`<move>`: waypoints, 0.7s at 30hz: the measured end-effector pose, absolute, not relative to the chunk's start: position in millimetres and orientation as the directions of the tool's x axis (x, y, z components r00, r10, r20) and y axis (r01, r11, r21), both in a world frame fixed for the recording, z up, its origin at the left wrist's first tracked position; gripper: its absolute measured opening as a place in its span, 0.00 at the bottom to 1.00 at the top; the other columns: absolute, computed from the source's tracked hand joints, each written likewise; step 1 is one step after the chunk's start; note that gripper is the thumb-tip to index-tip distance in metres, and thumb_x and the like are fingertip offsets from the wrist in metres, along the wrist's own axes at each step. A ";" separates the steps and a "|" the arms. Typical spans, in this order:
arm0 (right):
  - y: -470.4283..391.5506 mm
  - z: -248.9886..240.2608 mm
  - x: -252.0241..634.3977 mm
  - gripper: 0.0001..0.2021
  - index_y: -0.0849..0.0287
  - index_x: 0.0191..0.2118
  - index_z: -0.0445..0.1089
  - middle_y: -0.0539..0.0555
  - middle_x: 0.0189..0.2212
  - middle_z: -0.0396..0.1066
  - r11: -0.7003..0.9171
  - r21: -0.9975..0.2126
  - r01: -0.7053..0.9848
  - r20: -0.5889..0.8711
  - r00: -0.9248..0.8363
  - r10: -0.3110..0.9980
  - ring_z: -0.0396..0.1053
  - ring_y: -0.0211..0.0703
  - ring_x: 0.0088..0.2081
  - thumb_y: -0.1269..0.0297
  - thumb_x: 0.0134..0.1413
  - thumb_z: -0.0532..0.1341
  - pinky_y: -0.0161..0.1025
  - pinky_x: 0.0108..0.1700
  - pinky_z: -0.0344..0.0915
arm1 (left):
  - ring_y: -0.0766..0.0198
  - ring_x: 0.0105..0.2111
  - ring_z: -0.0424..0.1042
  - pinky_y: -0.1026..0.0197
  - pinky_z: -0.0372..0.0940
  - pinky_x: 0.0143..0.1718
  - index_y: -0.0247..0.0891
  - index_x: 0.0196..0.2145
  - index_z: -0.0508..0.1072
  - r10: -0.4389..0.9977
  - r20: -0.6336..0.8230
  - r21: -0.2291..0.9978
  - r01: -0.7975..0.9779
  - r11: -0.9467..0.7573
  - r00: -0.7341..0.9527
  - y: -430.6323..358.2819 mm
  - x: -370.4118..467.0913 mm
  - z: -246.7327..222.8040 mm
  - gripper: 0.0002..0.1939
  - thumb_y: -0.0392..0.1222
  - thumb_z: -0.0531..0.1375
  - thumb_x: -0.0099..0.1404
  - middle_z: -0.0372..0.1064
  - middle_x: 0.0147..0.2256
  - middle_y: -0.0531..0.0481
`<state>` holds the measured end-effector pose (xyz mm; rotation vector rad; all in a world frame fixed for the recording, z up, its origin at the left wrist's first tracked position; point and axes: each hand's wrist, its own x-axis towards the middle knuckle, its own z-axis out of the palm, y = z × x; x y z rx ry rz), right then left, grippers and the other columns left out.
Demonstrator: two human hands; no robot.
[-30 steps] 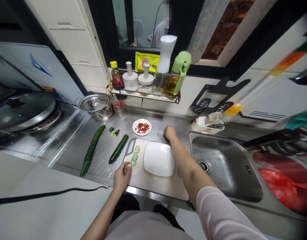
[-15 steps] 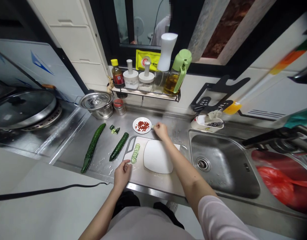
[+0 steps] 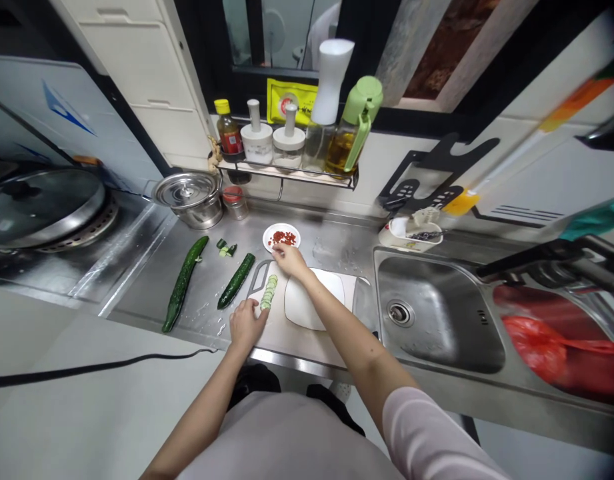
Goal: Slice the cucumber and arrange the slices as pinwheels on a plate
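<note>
The slices (image 3: pixel 269 293) lie in an overlapping row on the board (image 3: pixel 274 333), just beside the white plate (image 3: pixel 299 310). The left hand (image 3: pixel 247 323) is at the row's near end, fingers bent and thumb apart from them; whether they pinch a slice I cannot tell. The right hand (image 3: pixel 287 259) hangs by the near rim of the dish (image 3: pixel 265 231) of red bits (image 3: pixel 283 237), its fingers bunched close together; I cannot tell whether they hold anything. Two cucumbers, one short (image 3: pixel 237 280) and one long (image 3: pixel 183 287), lie on the counter (image 3: pixel 157 280).

A push from the left fingers could scatter the row, since the slices are thin and look wet. The right wrist could nudge the dish and spill the bits, and the forearm, crossing above the plate, could catch it.

On the shelf, the yellow packet (image 3: pixel 309 100) bears dark characters and the bottle (image 3: pixel 230 137) a red label, both too blurred to read
</note>
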<state>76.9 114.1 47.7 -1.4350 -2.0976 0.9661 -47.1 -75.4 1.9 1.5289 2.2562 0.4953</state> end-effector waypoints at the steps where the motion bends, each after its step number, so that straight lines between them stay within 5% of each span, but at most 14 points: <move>1: 109.1 46.0 87.0 0.14 0.57 0.49 0.74 0.55 0.44 0.77 0.205 -0.721 0.661 -0.064 -0.359 0.931 0.73 0.44 0.46 0.67 0.59 0.60 0.38 0.51 0.65 | 0.54 0.39 0.70 0.56 0.59 0.42 0.38 0.39 0.72 0.934 -0.109 0.468 0.812 0.349 -0.339 -74.3 -45.7 1.4 0.14 0.50 0.60 0.60 0.71 0.35 0.45; 8: 52.0 46.9 117.8 0.13 0.58 0.48 0.74 0.55 0.45 0.76 0.216 -0.654 0.725 -0.095 -0.362 0.927 0.72 0.43 0.46 0.67 0.61 0.56 0.35 0.49 0.63 | 0.58 0.36 0.70 0.60 0.56 0.36 0.40 0.35 0.71 0.934 -0.093 0.511 0.788 0.342 -0.345 -74.9 -43.5 -1.7 0.09 0.47 0.60 0.61 0.72 0.33 0.49; 13: 8.8 47.9 125.3 0.13 0.57 0.48 0.73 0.54 0.45 0.75 0.240 -0.634 0.735 -0.115 -0.397 0.911 0.71 0.41 0.46 0.66 0.62 0.55 0.34 0.48 0.62 | 0.60 0.31 0.71 0.62 0.56 0.33 0.40 0.41 0.72 0.922 -0.111 0.610 0.708 0.357 -0.370 -74.8 -44.1 -2.0 0.11 0.42 0.60 0.60 0.74 0.31 0.50; 21: -20.3 40.1 129.4 0.12 0.58 0.46 0.74 0.54 0.42 0.76 0.190 -0.719 0.669 -0.126 -0.395 0.910 0.71 0.40 0.41 0.68 0.61 0.56 0.35 0.45 0.62 | 0.67 0.26 0.69 0.64 0.63 0.32 0.36 0.39 0.74 0.902 -0.186 0.891 0.319 0.322 -0.390 -70.0 -39.4 -3.0 0.15 0.47 0.61 0.57 0.72 0.27 0.52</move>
